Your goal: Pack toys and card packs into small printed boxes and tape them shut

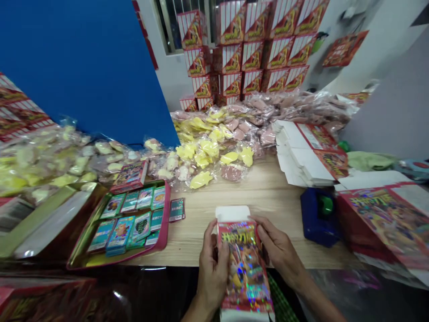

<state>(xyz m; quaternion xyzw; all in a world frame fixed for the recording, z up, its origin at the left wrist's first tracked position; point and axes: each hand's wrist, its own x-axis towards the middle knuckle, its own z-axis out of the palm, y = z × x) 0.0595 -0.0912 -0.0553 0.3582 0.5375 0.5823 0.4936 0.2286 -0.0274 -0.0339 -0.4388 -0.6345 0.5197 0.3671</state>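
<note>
A shiny red printed cardboard box [246, 268] with a white top flap [233, 213] standing out is held between my two hands at the table's front edge. My left hand [214, 264] grips its left side, the thumb lying on the printed front. Along the upper right side, my right hand [276, 243] has its fingers curled round the edge. White flaps also show at the box's bottom end. Left of the hands is a pink-rimmed tin tray [164, 223] holding several stacks of cards [120, 232]. A few loose cards [177, 209] lie just beside it.
Bagged yellow and pink pieces [201, 154] heap along the back. Flattened white and red cartons [304, 152] lie at right, near a blue tape dispenser [318, 219] and more printed cartons [392, 214]. Red boxes [231, 58] stack behind; a small red box [129, 175] touches the tray.
</note>
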